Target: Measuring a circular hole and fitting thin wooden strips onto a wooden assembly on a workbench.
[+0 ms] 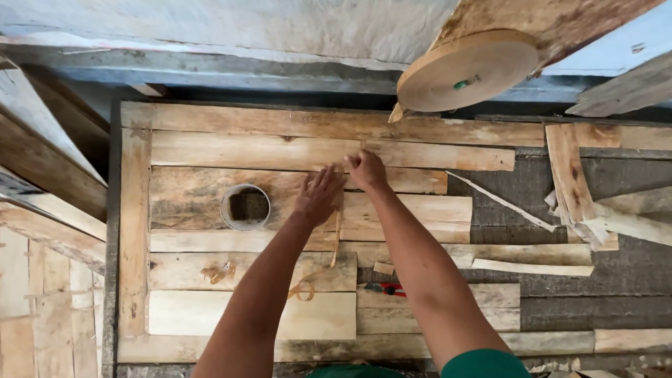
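Wood planks (238, 150) cover the counter (133, 231) in rows, pale and stained by turns. I have my left hand (318, 196) laid flat, fingers spread, pressing down on a thin veneer strip (337, 238) that runs from under my palm toward me and ends in a loose curl near a second curl of shaving (218, 271). My right hand (365, 170) is closed, pinching the far end of the same strip against the plank seam; what else it may hold I cannot tell. A big roll of veneer tape (465, 70) hangs above the far edge. A tape ring (246, 207) sits just left of my left hand, and a red-handled tool (385, 288) lies near my right forearm.

As I judge it, the strip is thin and could crease or tear if I pull with the right hand while the left pins it hard. It could also drift off the seam if my palm slides. My right forearm passes close over the tool and loose offcuts (532, 267), so a careless sweep could knock them.
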